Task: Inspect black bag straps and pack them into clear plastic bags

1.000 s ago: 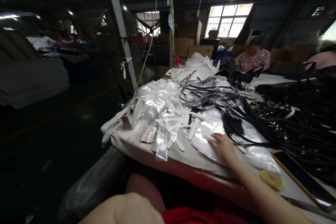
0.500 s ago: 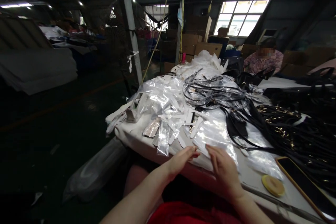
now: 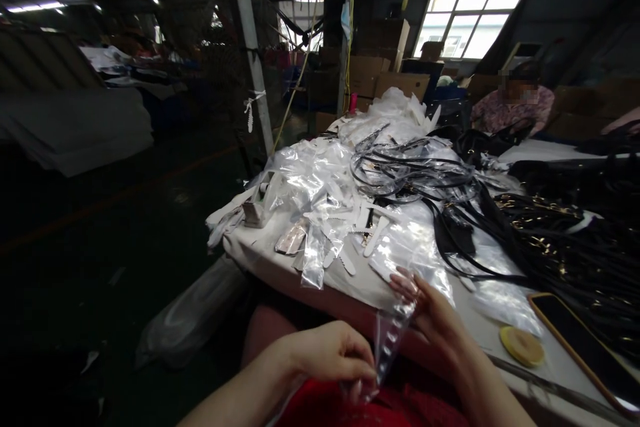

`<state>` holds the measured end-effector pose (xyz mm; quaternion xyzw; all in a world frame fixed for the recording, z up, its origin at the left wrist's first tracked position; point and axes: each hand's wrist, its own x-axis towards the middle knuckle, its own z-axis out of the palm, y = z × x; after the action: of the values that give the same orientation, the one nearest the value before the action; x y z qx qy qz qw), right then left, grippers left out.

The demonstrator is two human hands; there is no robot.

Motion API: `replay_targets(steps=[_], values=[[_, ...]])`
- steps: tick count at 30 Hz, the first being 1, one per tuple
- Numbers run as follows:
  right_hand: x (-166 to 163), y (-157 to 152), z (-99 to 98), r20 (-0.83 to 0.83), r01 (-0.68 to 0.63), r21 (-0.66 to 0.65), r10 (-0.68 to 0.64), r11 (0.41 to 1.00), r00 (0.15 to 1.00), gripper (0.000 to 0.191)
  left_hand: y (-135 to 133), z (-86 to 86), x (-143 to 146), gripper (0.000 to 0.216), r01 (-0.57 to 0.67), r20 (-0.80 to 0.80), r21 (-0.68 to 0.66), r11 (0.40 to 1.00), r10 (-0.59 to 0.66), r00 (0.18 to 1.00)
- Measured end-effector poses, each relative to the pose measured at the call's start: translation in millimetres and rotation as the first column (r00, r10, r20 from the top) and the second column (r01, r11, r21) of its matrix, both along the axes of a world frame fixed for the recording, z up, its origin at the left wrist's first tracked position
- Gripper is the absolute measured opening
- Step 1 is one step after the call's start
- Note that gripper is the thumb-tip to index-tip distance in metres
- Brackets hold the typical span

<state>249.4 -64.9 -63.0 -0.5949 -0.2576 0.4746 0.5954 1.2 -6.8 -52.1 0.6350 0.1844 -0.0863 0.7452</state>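
A small clear plastic bag [image 3: 389,341] is stretched slantwise between my hands, off the table's front edge. My left hand [image 3: 340,353], low over my red clothing, pinches its lower end with curled fingers. At the upper end, my right hand [image 3: 433,307] has the film between thumb and fingers; glare partly hides how the fingertips sit. Beyond them, more clear bags [image 3: 413,240] lie flat on the white-covered table [image 3: 265,260]. White notched strips [image 3: 377,237] and a narrow clear packet [image 3: 313,260] rest to the left.
Black straps [image 3: 540,240] with gold-coloured fittings heap on the right. A phone [image 3: 580,340] and a yellow tape roll [image 3: 521,345] lie near the front edge. A tape dispenser [image 3: 257,207] stands at the left corner. A person [image 3: 515,107] sits beyond the table.
My hands were close together at the table edge. The left has dropped toward my lap, the right has turned, and a clear bag now shows stretched between them. The view has shifted slightly.
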Motion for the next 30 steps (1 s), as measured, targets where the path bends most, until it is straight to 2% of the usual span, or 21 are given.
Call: replay_targets(steps=[1,2,3,5,6,8,9,11,12,14,15,17,19,20,23,25,27,28,29,30], values=[[6.6,4.1,1.2,-0.043,0.063,0.006,-0.062,0.998,0.997,0.041,-0.6,-4.1,-4.4,0.026,0.078,-0.082,0.128,0.989,-0.068,0.994],[10.9,6.6,2.6,-0.069,0.115,0.009,-0.114,0.993,0.991,0.041,-0.1,-8.6,-7.1,0.022,0.131,-0.17,0.276,0.952,-0.086,0.982],[12.7,7.5,4.1,-0.075,0.142,0.012,-0.141,0.99,0.987,0.042,1.5,-12.8,-7.9,0.016,0.144,-0.23,0.43,0.891,-0.045,0.972],[7.7,5.3,6.3,-0.063,0.117,0.008,-0.116,0.993,0.991,0.044,6.5,-18.0,-4.3,0.018,0.01,-0.174,0.666,0.746,0.143,0.974],[0.8,2.6,6.5,-0.061,0.077,-0.002,-0.077,0.997,0.995,0.045,9.0,-18.8,0.0,0.026,-0.115,-0.074,0.702,0.703,0.233,0.97],[-19.9,-4.8,4.4,-0.059,-0.056,-0.035,0.054,0.998,0.997,0.047,12.3,-17.3,12.3,0.037,-0.38,0.138,0.615,0.691,0.38,0.915],[-32.4,-9.2,1.9,-0.061,-0.13,-0.052,0.127,0.99,0.99,0.047,12.6,-15.7,19.8,0.04,-0.474,0.194,0.505,0.721,0.44,0.877],[-57.5,-18.8,-6.3,-0.07,-0.258,-0.076,0.253,0.963,0.965,0.049,10.7,-11.9,35.2,0.045,-0.532,0.156,0.206,0.821,0.509,0.847],[-68.6,-24.1,-11.8,-0.051,-0.318,-0.08,0.315,0.945,0.948,0.048,9.0,-9.8,42.5,0.045,-0.534,0.105,0.049,0.844,0.527,0.843],[-85.2,-35.2,-25.1,0.085,-0.449,-0.094,0.457,0.888,0.886,0.04,6.1,-4.8,54.8,0.045,-0.538,0.017,-0.216,0.815,0.554,0.832],[-90.4,-40.8,-32.4,0.214,-0.523,-0.128,0.539,0.842,0.815,0.037,5.7,-1.6,59.4,0.046,-0.548,-0.011,-0.307,0.778,0.573,0.82],[-95.5,-51.4,-46.9,0.478,-0.623,-0.249,0.654,0.741,0.587,0.035,8.2,6.7,65.6,0.047,-0.585,-0.028,-0.407,0.701,0.631,0.775],[-95.6,-61.0,-59.0,0.61,-0.629,-0.354,0.681,0.692,0.405,0.031,15.3,17.6,68.6,0.048,-0.625,-0.008,-0.435,0.648,0.692,0.722],[-94.3,-65.6,-63.4,0.635,-0.616,-0.382,0.68,0.689,0.366,0.029,20.2,23.6,69.1,0.049,-0.644,0.012,-0.436,0.628,0.72,0.694],[-83.9,-79.8,-67.4,0.655,-0.554,-0.421,0.663,0.718,0.362,0.023,36.2,41.2,68.3,0.047,-0.692,0.091,-0.414,0.591,0.783,0.615],[-67.5,-91.0,-62.6,0.697,-0.474,-0.415,0.606,0.777,0.383,0.018,44.4,49.5,65.8,0.045,-0.721,0.157,-0.376,0.582,0.807,0.57],[-40.5,-104.0,-54.4,0.803,-0.307,-0.325,0.432,0.895,0.41,0.026,47.9,53.0,61.8,0.042,-0.745,0.228,-0.308,0.592,0.806,0.547],[-23.1,-111.3,-50.2,0.873,-0.178,-0.235,0.288,0.956,0.394,0.029,47.8,52.9,59.6,0.041,-0.751,0.252,-0.268,0.604,0.796,0.55],[-3.9,-118.8,-46.8,0.933,-0.03,-0.121,0.124,0.992,0.337,0.029,46.6,51.7,57.4,0.04,-0.751,0.264,-0.232,0.618,0.783,0.563],[16.1,-126.4,-44.8,0.972,0.113,0.001,-0.027,0.994,0.235,0.03,44.5,49.7,55.5,0.04,-0.748,0.266,-0.205,0.632,0.771,0.579]])
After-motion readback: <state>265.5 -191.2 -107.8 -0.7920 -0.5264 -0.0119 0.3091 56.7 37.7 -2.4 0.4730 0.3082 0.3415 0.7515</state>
